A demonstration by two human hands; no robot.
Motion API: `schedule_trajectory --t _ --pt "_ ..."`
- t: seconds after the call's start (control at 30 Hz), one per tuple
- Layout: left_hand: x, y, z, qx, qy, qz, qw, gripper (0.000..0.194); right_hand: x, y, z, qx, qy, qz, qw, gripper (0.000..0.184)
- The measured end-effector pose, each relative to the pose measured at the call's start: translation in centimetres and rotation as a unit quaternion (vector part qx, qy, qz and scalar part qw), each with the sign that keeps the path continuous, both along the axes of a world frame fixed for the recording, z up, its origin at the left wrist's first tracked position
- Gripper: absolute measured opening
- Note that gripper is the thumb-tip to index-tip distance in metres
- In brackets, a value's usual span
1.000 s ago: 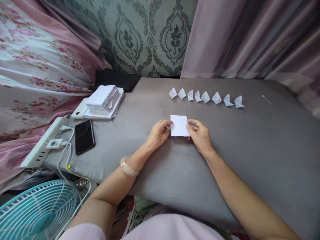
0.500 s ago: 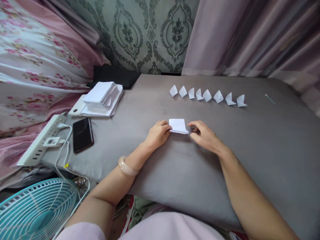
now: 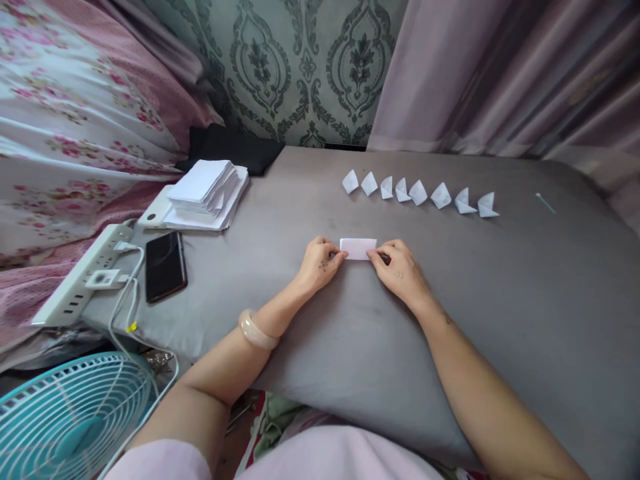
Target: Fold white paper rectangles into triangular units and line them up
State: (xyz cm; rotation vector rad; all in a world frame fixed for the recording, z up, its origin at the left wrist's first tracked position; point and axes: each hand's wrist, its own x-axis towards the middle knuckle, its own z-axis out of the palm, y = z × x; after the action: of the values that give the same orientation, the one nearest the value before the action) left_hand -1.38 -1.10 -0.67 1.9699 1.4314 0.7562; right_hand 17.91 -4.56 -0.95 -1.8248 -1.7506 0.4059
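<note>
Between both hands (image 3: 319, 265), the folded paper (image 3: 358, 249) has narrowed.

lower left: blue fan (image 3: 83, 427) | left: white power strip (image 3: 75, 288), dark-screened phone (image 3: 166, 267) near it | upper left: floral fabric (image 3: 85, 113), black cloth (image 3: 235, 151) | top centre: patterned wall (image 3: 307, 73) | upper right: mauve curtain (image 3: 440, 73) | right: thin stick (image 3: 546, 203)

1. The lower corners of the folded paper (image 3: 358, 248) are covered by the left hand (image 3: 318, 265) and the right hand (image 3: 400, 272); the marks on their backs are too small to be made out.
2. The white box (image 3: 156, 211) is partly hidden by the paper stack (image 3: 200, 183).
3. The fan (image 3: 83, 433) is cut off by the left and bottom edges.
4. The thin stick (image 3: 546, 203) (pale at one end) cannot be identified at such size.
</note>
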Motion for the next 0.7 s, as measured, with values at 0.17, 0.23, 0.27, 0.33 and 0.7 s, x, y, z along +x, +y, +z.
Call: schedule_trajectory --t 0.17,0.23,0.27,0.33,0.7 --pt "0.5 0.1 -0.3 0.003 0.014 0.033 0.999 0.021 -0.4 0.2 0.2 -0.014 -0.032 -0.028 0.999 0.03" --pt "0.7 0.2 -0.7 0.013 0.021 0.046 0.999 0.02 -0.5 0.2 0.2 -0.023 -0.043 -0.035 0.998 0.03" --pt "0.7 0.3 -0.8 0.017 0.023 0.05 0.998 0.019 -0.6 0.2 0.3 -0.027 -0.047 -0.038 0.998 0.029" --pt "0.8 0.4 -1.1 0.023 0.027 0.056 0.998 0.019 -0.7 0.3 0.2 -0.032 -0.052 -0.045 0.997 0.029" --pt "0.9 0.3 -0.4 -0.01 0.045 0.055 0.997 0.018 -0.7 0.4 0.3 -0.027 -0.049 -0.045 0.997 0.029"
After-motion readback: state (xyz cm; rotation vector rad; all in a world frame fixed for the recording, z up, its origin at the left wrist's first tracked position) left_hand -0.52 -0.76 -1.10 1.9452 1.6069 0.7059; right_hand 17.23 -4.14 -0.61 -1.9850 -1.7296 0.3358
